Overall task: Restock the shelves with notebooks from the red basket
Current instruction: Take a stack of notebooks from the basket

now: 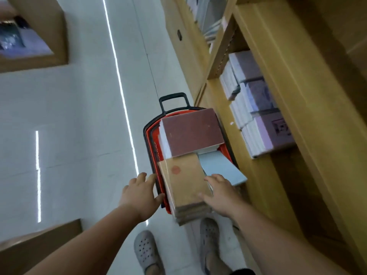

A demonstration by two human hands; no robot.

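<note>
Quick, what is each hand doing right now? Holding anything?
Left hand: open, fingers spread beside the red basket, holding nothing.
Right hand: open, fingers resting on the brown notebook stack, not gripping it.

The person is wearing a pair of grey clog-style shoes, a left shoe (146, 253) and a right shoe (208, 233), both looking like soft moulded material with rounded toes. Small round holes are dotting the top of each toe in loose rows. A sliver of dark garment (243, 271) is showing at the bottom edge, too cropped to tell its kind. Both forearms are showing bare, the left forearm (89, 233) running to the left hand (139, 195) and the right forearm (268, 235) to the right hand (220, 195), with the ankles bare above the shoes.
</note>
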